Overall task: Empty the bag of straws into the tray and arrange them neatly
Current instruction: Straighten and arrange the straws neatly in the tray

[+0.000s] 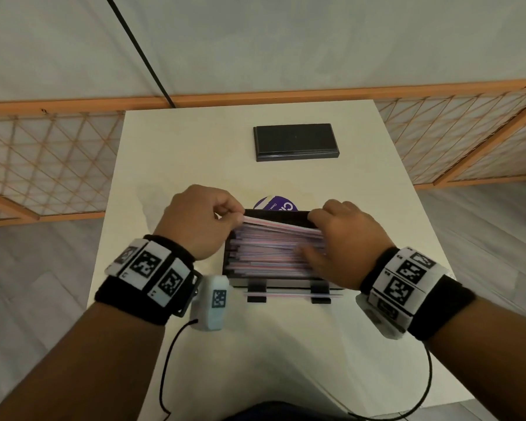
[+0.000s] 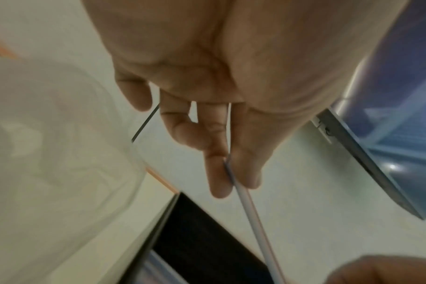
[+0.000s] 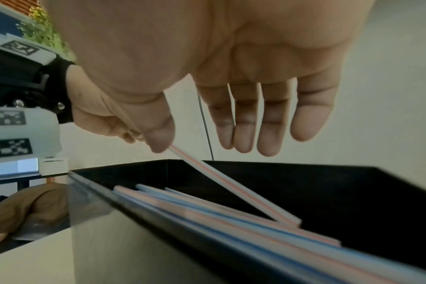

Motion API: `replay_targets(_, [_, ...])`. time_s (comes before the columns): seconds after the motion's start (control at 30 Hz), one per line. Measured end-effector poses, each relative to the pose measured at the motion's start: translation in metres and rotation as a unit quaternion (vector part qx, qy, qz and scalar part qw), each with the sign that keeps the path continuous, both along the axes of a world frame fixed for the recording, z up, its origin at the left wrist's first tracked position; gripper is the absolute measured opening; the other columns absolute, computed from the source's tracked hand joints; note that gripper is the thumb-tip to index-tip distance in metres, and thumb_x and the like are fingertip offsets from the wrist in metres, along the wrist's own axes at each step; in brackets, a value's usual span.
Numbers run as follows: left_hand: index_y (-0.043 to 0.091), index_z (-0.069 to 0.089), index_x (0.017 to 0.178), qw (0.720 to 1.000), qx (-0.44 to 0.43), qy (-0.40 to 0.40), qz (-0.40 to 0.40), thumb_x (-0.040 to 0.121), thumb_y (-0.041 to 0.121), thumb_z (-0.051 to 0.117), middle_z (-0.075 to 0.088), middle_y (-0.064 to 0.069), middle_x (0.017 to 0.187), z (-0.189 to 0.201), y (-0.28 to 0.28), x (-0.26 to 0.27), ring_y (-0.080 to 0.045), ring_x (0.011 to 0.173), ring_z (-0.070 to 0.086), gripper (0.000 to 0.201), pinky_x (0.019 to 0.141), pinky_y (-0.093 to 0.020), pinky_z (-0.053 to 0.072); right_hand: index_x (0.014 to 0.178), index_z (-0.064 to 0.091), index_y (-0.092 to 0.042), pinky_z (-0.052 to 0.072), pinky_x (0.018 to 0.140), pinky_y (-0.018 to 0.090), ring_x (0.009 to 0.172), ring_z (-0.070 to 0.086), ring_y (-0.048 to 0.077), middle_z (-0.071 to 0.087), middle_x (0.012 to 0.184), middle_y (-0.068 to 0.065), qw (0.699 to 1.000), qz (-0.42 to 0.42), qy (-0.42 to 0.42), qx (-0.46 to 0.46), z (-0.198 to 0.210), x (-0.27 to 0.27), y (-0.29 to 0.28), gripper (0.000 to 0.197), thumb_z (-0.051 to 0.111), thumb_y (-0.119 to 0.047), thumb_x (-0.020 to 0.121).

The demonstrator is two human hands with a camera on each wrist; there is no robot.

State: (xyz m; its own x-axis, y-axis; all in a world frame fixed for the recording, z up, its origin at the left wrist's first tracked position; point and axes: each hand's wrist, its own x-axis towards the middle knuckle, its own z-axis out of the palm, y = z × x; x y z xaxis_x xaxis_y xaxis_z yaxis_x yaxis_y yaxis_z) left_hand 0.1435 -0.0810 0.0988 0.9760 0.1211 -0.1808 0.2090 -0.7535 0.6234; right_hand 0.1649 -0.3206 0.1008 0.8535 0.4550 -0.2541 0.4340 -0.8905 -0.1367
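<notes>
Over tray (image 1: 272, 214) | left fingers (image 2: 219, 173) pinch straw (image 2: 253, 221) | right fingers (image 3: 268, 119) straight, released

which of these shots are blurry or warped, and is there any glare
Head view: mostly sharp but wide-angle, the table edges splaying, with a soft sheen on the black lid. Left wrist view: the softest, the left hand and its pinched straw smeared, a bright glint at right. Right wrist view: the right hand is fairly clear, the near tray wall and straws blurred.
</notes>
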Motion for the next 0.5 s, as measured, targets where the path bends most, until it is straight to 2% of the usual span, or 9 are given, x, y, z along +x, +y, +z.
replay_targets(0.07, [0.035, 0.076, 0.09, 0.998, 0.039, 0.034, -0.036, 0.088, 0.037, 0.072, 0.071, 0.018, 0.09, -0.011, -0.005, -0.004, -0.014, 0.091, 0.065, 0.004, 0.095, -0.044, 0.05, 0.118, 0.055, -0.023, 0.047, 0.09, 0.038, 0.102, 0.053, 0.023, 0.057, 0.111, -0.001, 0.999, 0.014, 0.036, 0.0, -0.005, 0.0, 0.006, 0.065, 0.045, -0.074, 0.079])
replay_targets(0.1, [0.034, 0.076, 0.094, 0.996, 0.057, 0.033, -0.052, 0.088, 0.041, 0.07, 0.071, 0.016, 0.095, -0.017, -0.009, -0.005, -0.017, 0.096, 0.064, 0.011, 0.097, -0.046, 0.049, 0.119, 0.054, -0.024, 0.046, 0.093, 0.039, 0.105, 0.054, 0.022, 0.056, 0.114, -0.002, 0.998, 0.02, 0.06, -0.006, -0.009, 0.0, 0.01, 0.074, 0.04, -0.082, 0.074])
replay_targets(0.17, [0.029, 0.073, 0.106, 0.997, 0.051, -0.033, -0.044, 0.086, 0.048, 0.06, 0.07, 0.008, 0.108, -0.032, -0.014, -0.008, -0.02, 0.106, 0.061, 0.03, 0.1, -0.046, 0.046, 0.127, 0.048, -0.025, 0.043, 0.101, 0.044, 0.115, 0.052, 0.023, 0.054, 0.125, -0.003, 0.994, 0.029, 0.103, -0.027, -0.019, -0.001, 0.015, 0.095, 0.03, -0.094, 0.063])
replay_targets(0.23, [0.023, 0.068, 0.118, 0.992, -0.058, -0.109, 0.029, 0.089, 0.049, 0.047, 0.066, 0.005, 0.123, -0.038, -0.018, -0.01, -0.017, 0.118, 0.056, 0.045, 0.105, -0.037, 0.042, 0.138, 0.038, -0.024, 0.035, 0.108, 0.05, 0.125, 0.048, 0.025, 0.049, 0.137, -0.003, 0.991, 0.024, 0.121, -0.043, -0.031, -0.002, 0.018, 0.113, 0.031, -0.099, 0.055])
replay_targets(0.27, [0.022, 0.065, 0.125, 0.983, -0.131, -0.11, 0.064, 0.092, 0.051, 0.04, 0.062, 0.005, 0.131, -0.04, -0.02, -0.011, -0.013, 0.123, 0.052, 0.051, 0.108, -0.033, 0.038, 0.143, 0.032, -0.023, 0.032, 0.109, 0.053, 0.128, 0.045, 0.026, 0.046, 0.141, -0.002, 0.991, 0.021, 0.121, -0.052, -0.035, -0.004, 0.02, 0.119, 0.031, -0.101, 0.053])
replay_targets(0.33, [0.027, 0.062, 0.132, 0.963, -0.242, -0.059, 0.103, 0.094, 0.06, 0.025, 0.058, 0.009, 0.139, -0.047, -0.026, -0.011, -0.007, 0.128, 0.049, 0.063, 0.113, -0.029, 0.032, 0.148, 0.025, -0.023, 0.029, 0.11, 0.058, 0.13, 0.042, 0.029, 0.042, 0.144, 0.0, 0.991, 0.022, 0.112, -0.071, -0.042, -0.008, 0.025, 0.125, 0.028, -0.102, 0.051])
replay_targets(0.4, [0.031, 0.064, 0.129, 0.951, -0.288, -0.027, 0.111, 0.092, 0.069, 0.016, 0.056, 0.014, 0.138, -0.057, -0.031, -0.014, -0.003, 0.128, 0.05, 0.071, 0.115, -0.029, 0.031, 0.144, 0.03, -0.024, 0.029, 0.108, 0.059, 0.127, 0.042, 0.03, 0.043, 0.139, 0.002, 0.991, 0.029, 0.1, -0.081, -0.044, -0.012, 0.029, 0.122, 0.025, -0.103, 0.052])
replay_targets(0.5, [0.03, 0.064, 0.125, 0.943, -0.313, -0.039, 0.103, 0.085, 0.079, 0.017, 0.054, 0.021, 0.135, -0.068, -0.033, -0.016, 0.008, 0.127, 0.047, 0.079, 0.114, -0.023, 0.031, 0.134, 0.042, -0.026, 0.032, 0.105, 0.057, 0.12, 0.042, 0.027, 0.045, 0.128, -0.001, 0.994, 0.033, 0.072, -0.07, -0.042, -0.013, 0.031, 0.115, 0.026, -0.103, 0.05])
